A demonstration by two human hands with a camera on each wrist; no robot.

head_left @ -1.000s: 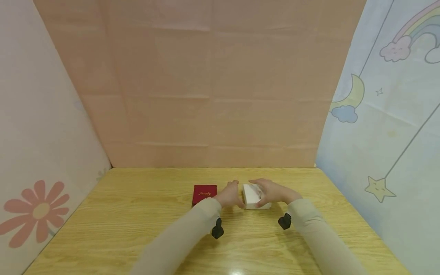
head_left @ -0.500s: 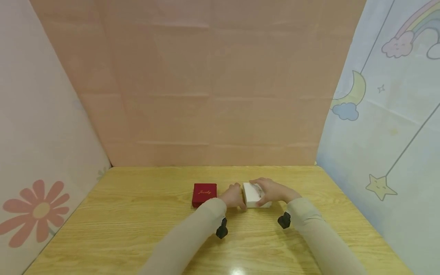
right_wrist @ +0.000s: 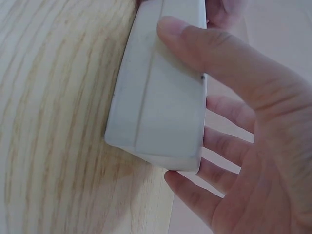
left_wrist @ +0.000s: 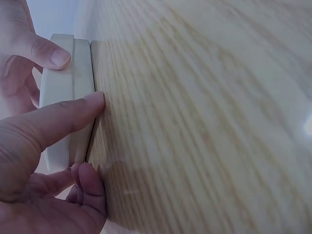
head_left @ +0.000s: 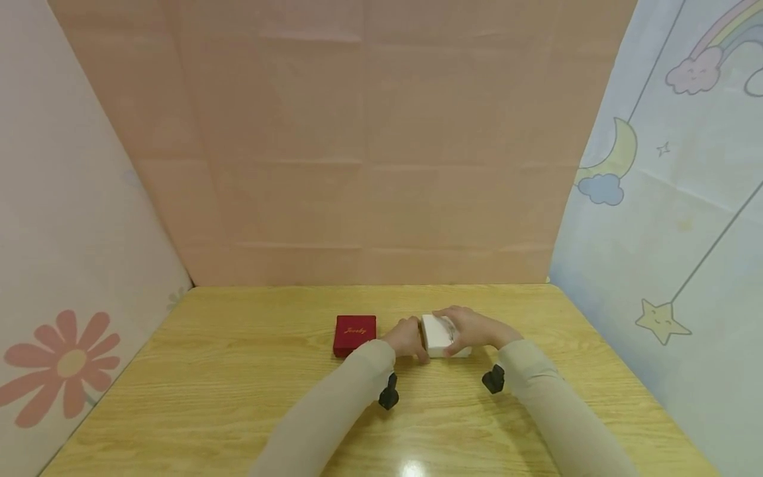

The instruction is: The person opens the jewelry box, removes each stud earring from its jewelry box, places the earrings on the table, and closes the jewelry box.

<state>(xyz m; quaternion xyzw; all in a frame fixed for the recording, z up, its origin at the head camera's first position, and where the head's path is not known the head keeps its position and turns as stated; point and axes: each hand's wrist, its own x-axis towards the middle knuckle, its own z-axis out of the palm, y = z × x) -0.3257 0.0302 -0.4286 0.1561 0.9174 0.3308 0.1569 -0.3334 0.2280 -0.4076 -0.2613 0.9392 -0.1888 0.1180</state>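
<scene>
A low white box [head_left: 435, 331] with a lid sits on the table, with a grey mark on its top partly covered by fingers. My right hand [head_left: 473, 329] grips it from above: the thumb presses the near side, the fingers reach over to the far side. At the box's left end is my left hand [head_left: 406, 338], its thumb low on the near side by the tabletop and its fingers curled round the end. In the right wrist view a seam runs along the box's side [right_wrist: 165, 112], between lid and base. The right thumb lies across the lid's side.
Left of the white box, close by the left hand, lies a dark red box [head_left: 355, 331] with gold script lettering. The wooden table [head_left: 208, 384] meets a plain peach wall [head_left: 369, 165] behind and patterned walls at both sides.
My left hand has shifted right and closed in on the white box's left end. More of the red box shows now. The right hand keeps its place on the white box.
</scene>
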